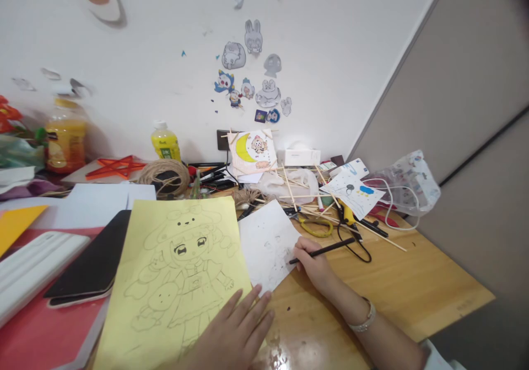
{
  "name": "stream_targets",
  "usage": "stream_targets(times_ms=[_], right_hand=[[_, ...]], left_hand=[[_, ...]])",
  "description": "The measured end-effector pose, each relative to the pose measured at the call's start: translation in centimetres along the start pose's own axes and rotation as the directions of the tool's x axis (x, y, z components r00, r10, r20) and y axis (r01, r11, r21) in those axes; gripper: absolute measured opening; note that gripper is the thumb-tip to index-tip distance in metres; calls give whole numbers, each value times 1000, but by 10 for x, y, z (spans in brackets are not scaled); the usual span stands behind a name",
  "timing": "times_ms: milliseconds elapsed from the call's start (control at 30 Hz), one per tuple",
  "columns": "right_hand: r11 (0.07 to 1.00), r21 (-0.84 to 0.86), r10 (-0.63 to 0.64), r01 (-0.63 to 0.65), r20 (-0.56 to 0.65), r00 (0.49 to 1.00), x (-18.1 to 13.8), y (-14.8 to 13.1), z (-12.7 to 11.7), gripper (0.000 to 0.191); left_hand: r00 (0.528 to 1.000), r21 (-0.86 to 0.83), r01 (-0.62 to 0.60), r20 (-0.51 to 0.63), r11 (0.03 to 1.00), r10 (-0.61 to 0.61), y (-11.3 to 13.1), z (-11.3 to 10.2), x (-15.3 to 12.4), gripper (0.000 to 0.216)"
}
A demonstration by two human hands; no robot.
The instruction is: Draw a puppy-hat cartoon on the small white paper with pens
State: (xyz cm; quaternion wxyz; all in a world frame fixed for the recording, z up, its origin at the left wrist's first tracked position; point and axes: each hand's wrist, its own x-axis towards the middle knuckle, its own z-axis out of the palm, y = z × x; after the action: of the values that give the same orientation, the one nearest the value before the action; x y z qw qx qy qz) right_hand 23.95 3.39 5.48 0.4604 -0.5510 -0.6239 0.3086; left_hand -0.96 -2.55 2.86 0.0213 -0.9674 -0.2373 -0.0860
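Note:
My right hand (311,260) is closed around a slim black pen (330,247), its tip low over the right side of a small white sheet of paper (257,243) with a faint sketch on it. Whether the tip touches the paper I cannot tell. My left hand (242,326) lies flat with fingers spread, across the lower right of a large yellow sheet (136,238) and reaching the white sheet's lower edge. A line drawing of a figure in a big hat covers the yellow sheet. A bracelet (364,316) circles my right wrist.
Yellow-handled scissors (316,228), thin wooden sticks (289,188) and a black cable (355,257) lie behind the white sheet. A twine roll (164,176) and bottles (165,141) stand near the wall. Left are a black notebook (93,257) and a white case (39,273).

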Motion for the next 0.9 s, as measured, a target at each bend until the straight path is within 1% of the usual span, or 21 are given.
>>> stream_targets(times_ms=[33,100,200,300,367,433,500,567,633,667,733,767,833,900], right_hand=[[1000,-1,-3,3,-23,1000,1,0,0,28],[1000,14,7,-6,-45,999,3,1,-1,29],[998,46,45,-44,-26,999,6,0,-3,34],[1000,-6,21,-21,-24,1000,6,-2,-4,33],[999,-43,-13,11,-41,999,6,-2,-6,23],[997,-71,-46,42,-59,997,7,0,-6,18],[990,-114,-92,84,-63,994,9,6,-6,22],[971,-176,-168,158,-41,985,11,12,-6,24],[930,-257,-256,261,53,965,12,15,-5,24],[901,-306,-281,307,128,951,11,14,-5,24],[825,-430,-272,367,266,925,8,9,-4,26],[783,-499,-250,372,295,922,6,6,-3,27],[717,-604,-218,348,280,935,2,-1,-2,29],[711,-625,-218,322,239,946,-1,-4,-2,28]], left_hand=[[1000,20,0,-27,1000,1,-2,11,-1,62],[996,51,-47,-79,998,51,-6,33,-3,65],[993,94,18,-118,995,-7,-14,56,-6,73],[989,137,121,-103,983,-107,-18,63,-9,84],[978,161,196,-101,967,-182,-20,57,-9,91],[956,174,285,-117,943,-268,-23,42,-9,92],[926,185,375,-114,909,-359,-27,24,-7,81],[911,192,413,-66,890,-408,-31,6,-4,77],[901,184,432,-44,883,-431,-37,-6,-3,77],[897,176,440,-47,881,-439,-40,-10,-3,76],[891,163,453,-68,876,-448,-46,-14,-4,75],[890,161,455,-77,876,-449,-49,-15,-6,74],[895,165,446,-85,880,-438,-53,-16,-8,70],[908,164,419,-84,893,-410,-57,-19,-10,66]])
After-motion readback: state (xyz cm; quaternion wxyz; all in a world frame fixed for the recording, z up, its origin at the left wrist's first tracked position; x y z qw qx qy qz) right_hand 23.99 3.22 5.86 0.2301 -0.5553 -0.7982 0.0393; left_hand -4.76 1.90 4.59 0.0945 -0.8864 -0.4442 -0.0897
